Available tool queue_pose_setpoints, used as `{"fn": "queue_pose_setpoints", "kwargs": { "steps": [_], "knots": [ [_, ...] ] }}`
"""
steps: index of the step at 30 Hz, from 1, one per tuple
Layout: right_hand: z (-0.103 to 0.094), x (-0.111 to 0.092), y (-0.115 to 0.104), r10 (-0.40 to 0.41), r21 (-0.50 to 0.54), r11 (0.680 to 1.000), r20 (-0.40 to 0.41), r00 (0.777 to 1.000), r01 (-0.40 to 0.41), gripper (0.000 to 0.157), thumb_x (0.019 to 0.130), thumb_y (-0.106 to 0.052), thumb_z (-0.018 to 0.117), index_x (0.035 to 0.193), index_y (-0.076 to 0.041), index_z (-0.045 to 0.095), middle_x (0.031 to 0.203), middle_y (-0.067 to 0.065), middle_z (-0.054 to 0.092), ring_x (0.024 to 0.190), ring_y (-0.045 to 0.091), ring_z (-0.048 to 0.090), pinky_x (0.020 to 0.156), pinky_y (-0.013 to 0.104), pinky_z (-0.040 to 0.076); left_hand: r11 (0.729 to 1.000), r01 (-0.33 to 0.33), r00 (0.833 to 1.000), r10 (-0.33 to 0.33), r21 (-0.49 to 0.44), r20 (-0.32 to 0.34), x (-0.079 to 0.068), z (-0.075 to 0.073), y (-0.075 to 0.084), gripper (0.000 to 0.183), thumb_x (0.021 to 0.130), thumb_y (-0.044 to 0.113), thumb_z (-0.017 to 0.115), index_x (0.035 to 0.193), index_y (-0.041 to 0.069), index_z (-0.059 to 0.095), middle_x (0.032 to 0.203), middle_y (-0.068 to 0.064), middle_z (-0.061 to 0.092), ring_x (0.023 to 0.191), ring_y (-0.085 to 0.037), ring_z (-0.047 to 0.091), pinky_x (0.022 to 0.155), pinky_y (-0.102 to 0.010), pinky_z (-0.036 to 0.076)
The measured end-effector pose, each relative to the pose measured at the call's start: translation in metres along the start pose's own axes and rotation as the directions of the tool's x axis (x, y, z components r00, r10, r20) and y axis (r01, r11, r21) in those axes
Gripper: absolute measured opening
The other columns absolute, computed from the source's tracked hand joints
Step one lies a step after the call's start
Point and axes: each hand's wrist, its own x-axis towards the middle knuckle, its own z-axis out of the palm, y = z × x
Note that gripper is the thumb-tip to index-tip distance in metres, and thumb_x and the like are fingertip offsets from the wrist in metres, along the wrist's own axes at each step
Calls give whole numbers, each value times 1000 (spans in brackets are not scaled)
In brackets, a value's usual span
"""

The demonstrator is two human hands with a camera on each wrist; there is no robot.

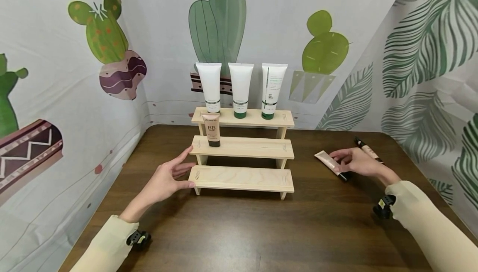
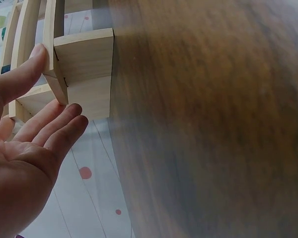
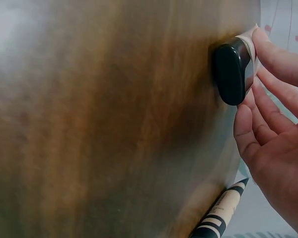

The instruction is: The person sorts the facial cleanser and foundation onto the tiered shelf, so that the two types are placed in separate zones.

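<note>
A three-step wooden rack (image 1: 242,179) stands on the table. My left hand (image 1: 162,182) is at its left end, fingers fairly straight and spread, with the thumb (image 2: 36,58) against the lowest step and the index finger reaching up to the middle step. At the right, my right hand (image 1: 354,162) pinches a small pinkish tube (image 1: 328,162) with a black cap (image 3: 228,74), between thumb and fingers. The tube slants low over the table. A similar BB cream tube (image 1: 211,131) stands cap-down on the left of the middle step.
Three white tubes with green caps, such as the middle one (image 1: 240,89), stand on the top step. A slim beige-and-black tube (image 1: 369,150) lies behind my right hand. Printed cactus cloth (image 1: 160,47) hangs behind the brown table (image 1: 239,230).
</note>
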Motion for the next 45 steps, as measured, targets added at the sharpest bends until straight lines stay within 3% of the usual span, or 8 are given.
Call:
{"fn": "queue_pose_setpoints", "kwargs": {
  "steps": [12, 21, 32, 45],
  "knots": [
    [16, -8, -15, -91, 35, 995, 94, 991, 88, 51, 89, -2, 83, 132, 15, 62, 109, 17, 68, 81, 14, 62, 67, 24, 53, 1000, -5, 1000, 5, 4, 0, 0, -1, 0, 110, 79, -2, 92, 168, 24, 32, 134, -21, 68, 122, -36, 67, 103, -50, 54],
    [14, -12, -20, -136, 80, 989, 189, 973, 122, 53, 91, 0, 80, 135, 19, 57, 112, 18, 68, 89, 19, 67, 72, 26, 59, 1000, 3, 1000, -3, 7, 1, 0, 0, 0, 110, 79, -1, 92, 168, 25, 33, 134, -20, 68, 123, -35, 67, 103, -47, 55],
    [11, -9, -23, -86, 87, 994, 265, 961, 65, 56, 92, 0, 78, 137, 21, 52, 110, 17, 66, 90, 19, 67, 72, 26, 59, 1000, -4, 1000, 4, 1, 0, -1, 0, 0, 109, 79, -1, 92, 167, 24, 33, 135, -22, 67, 123, -36, 66, 104, -48, 54],
    [15, -5, -30, -49, 110, 994, 282, 958, 19, 55, 88, 1, 79, 132, 24, 54, 99, 12, 66, 80, 14, 64, 63, 23, 54, 1000, -9, 1000, 9, 7, -1, 0, 0, -2, 109, 79, 0, 92, 167, 25, 33, 135, -22, 67, 123, -36, 67, 104, -48, 54]
  ]
}}
